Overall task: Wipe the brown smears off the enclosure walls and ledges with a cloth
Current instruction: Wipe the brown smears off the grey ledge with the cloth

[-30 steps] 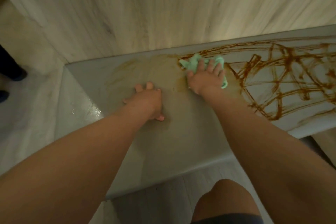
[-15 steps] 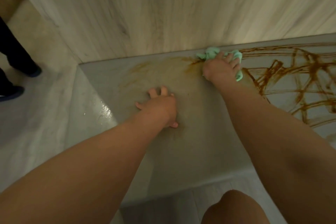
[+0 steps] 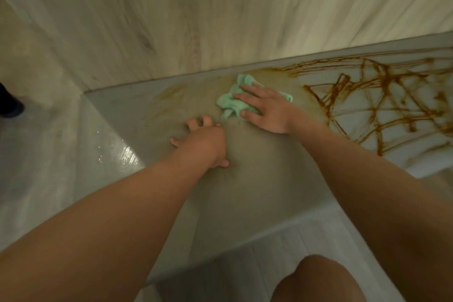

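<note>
A crumpled mint-green cloth (image 3: 231, 103) lies on the grey ledge (image 3: 245, 191) close to the pale wood-grain wall (image 3: 220, 12). My right hand (image 3: 264, 110) presses flat on the cloth, fingers straight and pointing left. Spread on the bare ledge just left of and below it, my left hand (image 3: 204, 143) rests with nothing in it. Thick brown smear lines (image 3: 367, 103) criss-cross the ledge to the right of the cloth. Around both hands the ledge shows only a faint tan haze (image 3: 171, 95).
The ledge ends at a corner on the left, where a glossy grey side face (image 3: 117, 154) drops to the pale floor. A dark shoe (image 3: 9, 105) of another person stands at the far left edge. My bare knee (image 3: 316, 279) is at the bottom.
My right hand has slid the cloth from against the wall down and leftward toward my left hand, fingers turning to point left. My left hand has stayed planted.
</note>
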A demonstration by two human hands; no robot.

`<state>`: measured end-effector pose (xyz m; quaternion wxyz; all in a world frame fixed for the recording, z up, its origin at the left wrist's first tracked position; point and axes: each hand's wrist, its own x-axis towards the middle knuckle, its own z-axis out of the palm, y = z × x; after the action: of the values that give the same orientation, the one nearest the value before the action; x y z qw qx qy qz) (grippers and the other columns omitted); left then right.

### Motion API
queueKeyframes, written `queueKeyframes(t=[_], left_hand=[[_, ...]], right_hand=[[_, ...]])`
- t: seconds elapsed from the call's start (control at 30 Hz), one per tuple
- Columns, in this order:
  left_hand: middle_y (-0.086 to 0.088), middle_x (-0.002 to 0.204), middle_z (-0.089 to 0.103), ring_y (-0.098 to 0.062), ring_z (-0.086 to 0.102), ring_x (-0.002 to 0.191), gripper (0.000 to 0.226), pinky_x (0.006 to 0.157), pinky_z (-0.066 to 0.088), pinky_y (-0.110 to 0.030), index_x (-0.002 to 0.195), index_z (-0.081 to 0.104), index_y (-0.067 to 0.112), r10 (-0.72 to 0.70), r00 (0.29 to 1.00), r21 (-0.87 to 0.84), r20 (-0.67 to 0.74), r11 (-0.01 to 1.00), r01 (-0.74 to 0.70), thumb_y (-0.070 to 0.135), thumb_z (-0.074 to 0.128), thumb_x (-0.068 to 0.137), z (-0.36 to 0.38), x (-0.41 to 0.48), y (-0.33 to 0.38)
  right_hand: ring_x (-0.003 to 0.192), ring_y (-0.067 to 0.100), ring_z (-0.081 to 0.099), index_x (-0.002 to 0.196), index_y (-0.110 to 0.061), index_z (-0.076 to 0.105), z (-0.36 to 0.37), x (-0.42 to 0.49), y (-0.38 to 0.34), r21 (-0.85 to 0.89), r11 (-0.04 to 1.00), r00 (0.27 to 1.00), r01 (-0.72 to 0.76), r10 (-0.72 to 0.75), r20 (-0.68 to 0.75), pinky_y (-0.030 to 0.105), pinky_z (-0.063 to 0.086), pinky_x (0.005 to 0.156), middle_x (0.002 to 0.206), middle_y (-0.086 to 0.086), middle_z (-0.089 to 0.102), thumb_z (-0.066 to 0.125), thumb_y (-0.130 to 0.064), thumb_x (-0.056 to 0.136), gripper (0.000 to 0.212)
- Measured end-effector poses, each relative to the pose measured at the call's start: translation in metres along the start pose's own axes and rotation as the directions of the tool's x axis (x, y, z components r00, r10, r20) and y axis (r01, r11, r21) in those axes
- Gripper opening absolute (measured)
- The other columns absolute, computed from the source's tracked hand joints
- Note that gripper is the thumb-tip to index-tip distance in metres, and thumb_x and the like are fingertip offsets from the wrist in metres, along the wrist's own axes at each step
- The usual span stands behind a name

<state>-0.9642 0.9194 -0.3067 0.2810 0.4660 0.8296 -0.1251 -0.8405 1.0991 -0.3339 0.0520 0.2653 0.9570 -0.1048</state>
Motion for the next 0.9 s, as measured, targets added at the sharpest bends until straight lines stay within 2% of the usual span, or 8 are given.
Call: queueKeyframes(t=[0.07, 0.17, 0.23, 0.33, 0.47, 0.53, 0.67, 0.9], left_hand=[[-0.006, 0.163, 0.002, -0.049, -0.002, 0.150, 0.106, 0.104, 0.026, -0.085, 0.162, 0.019, 0.022, 0.000, 1.000, 0.002, -0.007, 1.000, 0.000, 0.048, 0.083, 0.082, 0.001, -0.001, 0.000], [-0.005, 0.164, -0.001, -0.049, -0.003, 0.150, 0.110, 0.105, 0.023, -0.086, 0.162, 0.017, 0.022, -0.010, 1.000, -0.016, -0.005, 1.000, 0.010, 0.050, 0.085, 0.080, 0.003, 0.001, 0.000], [-0.005, 0.165, -0.001, -0.048, -0.004, 0.151, 0.111, 0.105, 0.022, -0.086, 0.163, 0.018, 0.022, -0.005, 1.000, -0.027, -0.018, 1.000, 0.005, 0.050, 0.086, 0.079, 0.005, 0.001, -0.001], [-0.003, 0.166, 0.000, -0.047, -0.002, 0.152, 0.111, 0.105, 0.023, -0.085, 0.163, 0.018, 0.024, 0.007, 0.999, -0.033, -0.048, 0.999, -0.009, 0.050, 0.086, 0.079, 0.006, -0.001, -0.004], [-0.005, 0.163, 0.004, -0.049, 0.002, 0.150, 0.106, 0.106, 0.022, -0.084, 0.163, 0.019, 0.024, 0.034, 0.998, -0.047, -0.050, 0.998, -0.036, 0.049, 0.084, 0.082, 0.005, -0.003, -0.008], [-0.007, 0.163, 0.004, -0.050, 0.002, 0.150, 0.105, 0.108, 0.022, -0.083, 0.163, 0.018, 0.023, 0.052, 0.997, -0.040, -0.055, 0.998, -0.055, 0.049, 0.082, 0.084, 0.004, -0.005, -0.010], [-0.009, 0.167, 0.000, -0.052, 0.000, 0.151, 0.100, 0.109, 0.021, -0.081, 0.164, 0.011, 0.022, 0.093, 0.992, -0.053, -0.081, 0.994, -0.097, 0.050, 0.074, 0.091, 0.010, -0.006, -0.017], [-0.011, 0.168, -0.008, -0.056, -0.008, 0.150, 0.075, 0.106, 0.016, -0.086, 0.165, 0.007, 0.018, 0.014, 0.999, -0.123, -0.045, 0.992, -0.019, 0.033, 0.049, 0.105, 0.010, -0.005, -0.004]], right_hand=[[0.160, 0.022, 0.005, 0.162, -0.045, 0.018, 0.000, -0.025, 0.022, 0.009, 0.975, 0.975, -0.223, 0.223, -0.023, 0.043, 0.006, 0.129, 0.173, -0.005, 0.010, 0.031, -0.068, 0.102, 0.065], [0.160, 0.028, 0.000, 0.164, -0.042, 0.012, 0.004, -0.039, 0.009, 0.074, 0.838, 0.838, -0.541, 0.544, -0.036, 0.049, 0.002, 0.127, 0.174, -0.001, 0.003, 0.026, -0.068, 0.102, 0.068], [0.160, 0.030, -0.002, 0.163, -0.044, 0.010, 0.012, -0.042, -0.023, 0.084, 0.848, 0.849, -0.524, 0.528, -0.029, 0.049, 0.001, 0.127, 0.174, -0.001, 0.002, 0.023, -0.067, 0.103, 0.066], [0.160, 0.022, 0.001, 0.160, -0.051, 0.020, 0.023, -0.069, -0.062, 0.098, 0.952, 0.954, -0.290, 0.295, -0.043, 0.046, 0.004, 0.128, 0.173, -0.008, 0.008, 0.024, -0.061, 0.107, 0.054], [0.159, 0.016, 0.003, 0.158, -0.051, 0.025, 0.029, -0.126, -0.060, 0.042, 0.995, 0.996, -0.093, 0.093, -0.007, 0.036, 0.005, 0.128, 0.172, -0.010, 0.014, 0.021, -0.065, 0.104, 0.056], [0.160, 0.017, 0.005, 0.160, -0.049, 0.022, 0.027, -0.143, -0.045, -0.004, 0.975, 0.975, -0.222, 0.222, -0.027, 0.036, 0.007, 0.127, 0.172, -0.010, 0.013, 0.022, -0.064, 0.105, 0.056], [0.160, 0.024, 0.001, 0.162, -0.046, 0.014, 0.030, -0.137, -0.068, 0.059, 0.782, 0.780, -0.621, 0.623, -0.049, 0.044, 0.004, 0.129, 0.174, -0.003, 0.007, 0.024, -0.061, 0.107, 0.059], [0.160, 0.024, -0.006, 0.162, -0.049, 0.009, 0.040, -0.151, -0.109, 0.035, 0.894, 0.895, -0.446, 0.446, 0.007, 0.046, 0.002, 0.129, 0.174, -0.004, 0.000, 0.025, -0.064, 0.105, 0.061]])
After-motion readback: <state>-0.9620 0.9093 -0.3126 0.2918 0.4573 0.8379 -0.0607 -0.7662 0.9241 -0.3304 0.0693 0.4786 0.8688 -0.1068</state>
